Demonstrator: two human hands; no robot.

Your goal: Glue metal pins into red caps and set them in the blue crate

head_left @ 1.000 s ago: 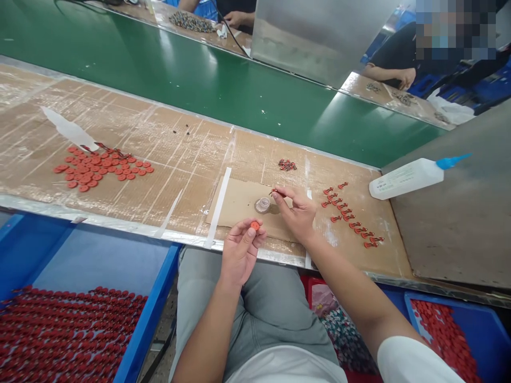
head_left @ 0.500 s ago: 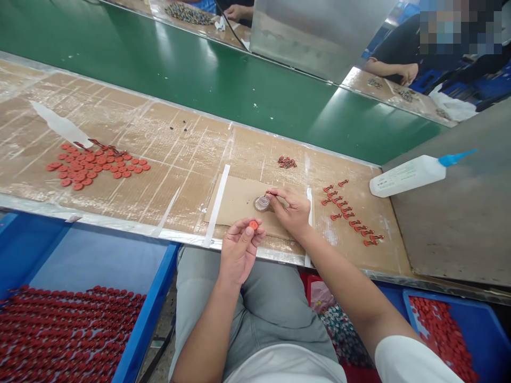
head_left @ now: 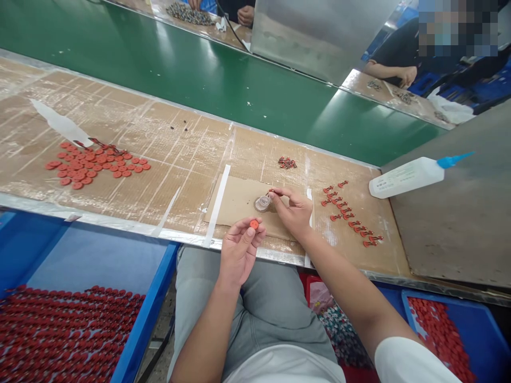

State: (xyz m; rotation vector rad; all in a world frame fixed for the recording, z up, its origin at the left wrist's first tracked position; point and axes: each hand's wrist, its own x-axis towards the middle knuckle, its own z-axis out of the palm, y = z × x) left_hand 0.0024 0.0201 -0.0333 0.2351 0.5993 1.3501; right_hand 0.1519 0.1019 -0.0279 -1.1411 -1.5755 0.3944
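Observation:
Between the thumb and fingers of my left hand (head_left: 240, 250) is a round orange disc (head_left: 254, 224) with small marks on its face. My right hand (head_left: 293, 213) pinches a small dark red piece (head_left: 272, 191) at the rim of a little clear dish (head_left: 262, 202). The dish stands on a cardboard sheet (head_left: 235, 202) taped to the table. Beyond my right hand lies a small pile of similar dark red pieces (head_left: 287, 162). To its right, orange discs with dark red pieces on them (head_left: 346, 213) lie in loose rows.
Many loose orange discs (head_left: 85, 165) lie at the left beside a white pointed object (head_left: 59, 122). A white bottle with a blue nozzle (head_left: 407, 177) leans by the metal panel at right. Blue trays (head_left: 159, 298) flank my legs. Behind runs a green belt (head_left: 191, 74); co-workers' hands show across it.
My right hand has shifted slightly up and right with the dark red piece, which is now a little farther from the dish's middle. My left hand has hardly moved.

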